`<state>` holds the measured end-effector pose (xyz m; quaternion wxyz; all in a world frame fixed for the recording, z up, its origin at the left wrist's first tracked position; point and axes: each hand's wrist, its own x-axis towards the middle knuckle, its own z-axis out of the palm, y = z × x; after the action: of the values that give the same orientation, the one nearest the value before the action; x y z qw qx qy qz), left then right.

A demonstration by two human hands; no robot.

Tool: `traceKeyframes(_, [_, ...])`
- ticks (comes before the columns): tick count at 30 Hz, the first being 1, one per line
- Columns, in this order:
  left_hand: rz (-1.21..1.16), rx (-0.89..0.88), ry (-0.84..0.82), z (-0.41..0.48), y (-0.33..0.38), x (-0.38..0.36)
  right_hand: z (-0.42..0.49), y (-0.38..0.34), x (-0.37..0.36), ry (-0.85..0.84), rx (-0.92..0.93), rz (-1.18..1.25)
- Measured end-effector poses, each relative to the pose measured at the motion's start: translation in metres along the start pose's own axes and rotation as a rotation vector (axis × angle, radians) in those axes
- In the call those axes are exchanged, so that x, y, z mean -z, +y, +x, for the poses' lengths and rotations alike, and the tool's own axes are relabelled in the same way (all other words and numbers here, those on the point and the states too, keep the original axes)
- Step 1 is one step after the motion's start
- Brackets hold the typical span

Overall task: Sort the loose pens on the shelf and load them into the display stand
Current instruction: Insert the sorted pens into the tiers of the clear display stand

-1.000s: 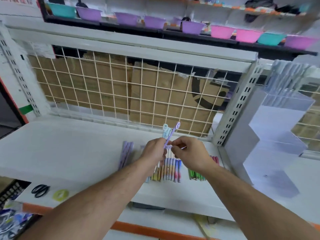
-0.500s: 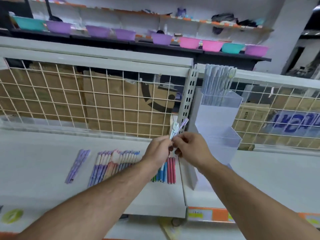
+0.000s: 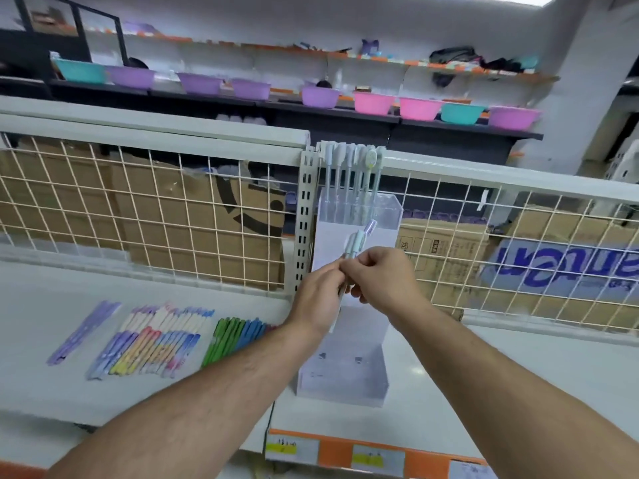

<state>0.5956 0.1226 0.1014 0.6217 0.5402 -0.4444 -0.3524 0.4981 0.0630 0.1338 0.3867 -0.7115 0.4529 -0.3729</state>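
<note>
A small bunch of pale pens (image 3: pixel 358 240) stands upright between both hands, in front of the clear tiered display stand (image 3: pixel 345 375). My left hand (image 3: pixel 320 299) grips the bunch low down. My right hand (image 3: pixel 378 274) pinches the pens from the right at mid-height. Several white pens (image 3: pixel 349 164) stand in the stand's top tier. On the white shelf (image 3: pixel 41 305) to the left lie a row of pastel pens (image 3: pixel 152 340), a group of green and blue pens (image 3: pixel 235 333) and a purple packet (image 3: pixel 83 331).
A white wire grid (image 3: pixel 155 216) backs the shelf, with cardboard boxes (image 3: pixel 446 257) behind it. A slotted upright post (image 3: pixel 304 216) stands just left of the stand. Coloured plastic basins (image 3: pixel 375 102) line a far shelf. Orange price-tag strip (image 3: pixel 363 454) runs along the shelf front.
My view and both hands have swung right, from over the loose pens to in front of the display stand. The bunch stays held in both hands.
</note>
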Motion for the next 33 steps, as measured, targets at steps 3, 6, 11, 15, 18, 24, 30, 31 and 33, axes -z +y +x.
traceKeyframes(3, [0.001, -0.009, 0.003, 0.011, -0.001, -0.01, 0.004, -0.002, 0.013, -0.007, 0.002, 0.023])
traceKeyframes(6, [-0.007, 0.015, -0.012, 0.025, -0.005, -0.013, 0.008, -0.006, 0.022, -0.006, 0.007, 0.024])
traceKeyframes(11, [0.007, 0.035, -0.039, 0.047, -0.001, -0.015, 0.021, -0.017, 0.038, 0.033, 0.008, 0.011])
traceKeyframes(15, [0.018, -0.018, -0.082, 0.061, 0.004, -0.012, 0.037, -0.026, 0.052, 0.097, 0.023, -0.029])
traceKeyframes(18, [-0.011, -0.015, -0.097, 0.072, 0.003, -0.007, 0.049, -0.033, 0.058, 0.132, 0.017, -0.081])
traceKeyframes(24, [-0.01, -0.035, -0.082, 0.083, -0.01, -0.006, 0.074, -0.055, 0.067, 0.217, 0.065, -0.164])
traceKeyframes(30, [-0.075, -0.013, -0.09, 0.081, -0.009, -0.003, 0.099, -0.078, 0.072, 0.294, 0.131, -0.187])
traceKeyframes(31, [-0.086, -0.005, -0.085, 0.081, -0.009, -0.003, 0.103, -0.081, 0.072, 0.313, 0.148, -0.184])
traceKeyframes(33, [-0.098, 0.011, -0.077, 0.083, -0.009, -0.002, 0.111, -0.083, 0.072, 0.336, 0.168, -0.19])
